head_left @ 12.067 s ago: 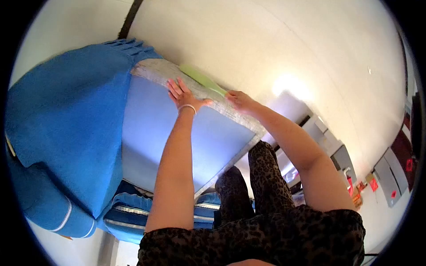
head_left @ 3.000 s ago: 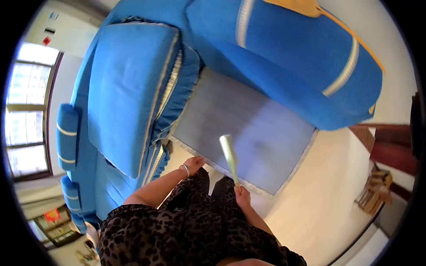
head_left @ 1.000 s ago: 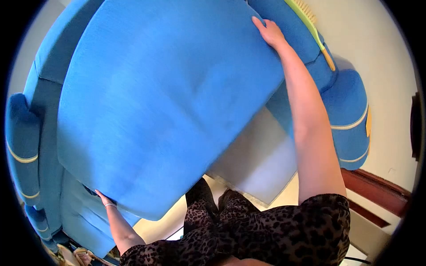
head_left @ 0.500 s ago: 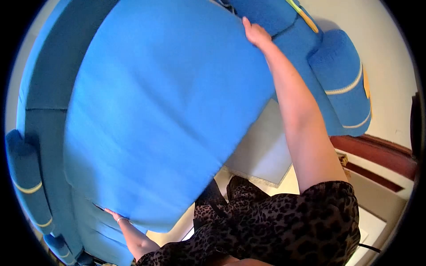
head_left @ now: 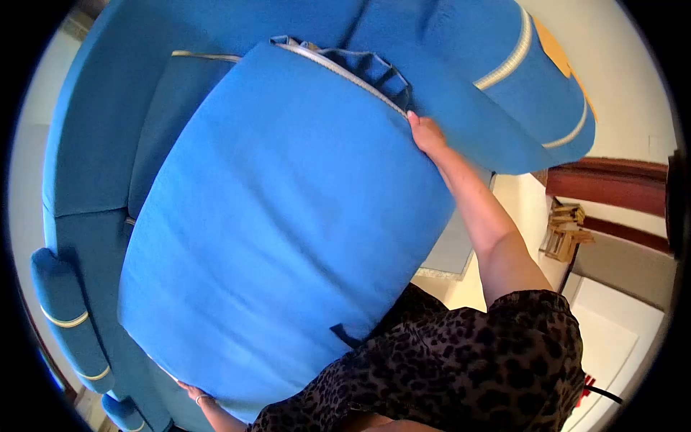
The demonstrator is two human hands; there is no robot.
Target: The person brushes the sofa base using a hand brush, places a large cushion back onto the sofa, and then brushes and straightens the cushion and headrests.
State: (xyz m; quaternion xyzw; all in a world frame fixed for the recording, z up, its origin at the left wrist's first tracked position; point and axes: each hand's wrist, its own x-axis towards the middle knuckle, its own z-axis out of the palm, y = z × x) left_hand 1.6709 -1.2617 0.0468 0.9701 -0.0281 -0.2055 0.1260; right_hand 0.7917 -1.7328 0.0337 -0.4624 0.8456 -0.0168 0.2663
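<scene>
A large blue sofa cushion point(head_left: 288, 216) fills the middle of the head view, lying slantwise in front of my body. Pale piping runs along its far edge, where gathered loose fabric point(head_left: 378, 75) shows. My right hand point(head_left: 427, 135) is closed on the far right corner, beside the piping. At the near left edge, my left hand point(head_left: 193, 393), with a bracelet at the wrist, grips the cushion; some of its fingers are hidden beneath it. A short dark strap point(head_left: 345, 335) lies against the near side of the cushion.
A blue sofa point(head_left: 90, 155) curves around the left and far side, with a rounded armrest point(head_left: 504, 50) trimmed in pale piping at upper right. Smaller armrest-like pads point(head_left: 63, 306) stand at left. A grey mat point(head_left: 450, 248), a small wooden stool point(head_left: 563, 230) and a white surface point(head_left: 608, 327) are at right.
The cushion has shifted nearer to my body, and its far edge with the gathered fabric has come into view. Both hands stay on it, lower in view. The yellow-green item on the sofa has left view.
</scene>
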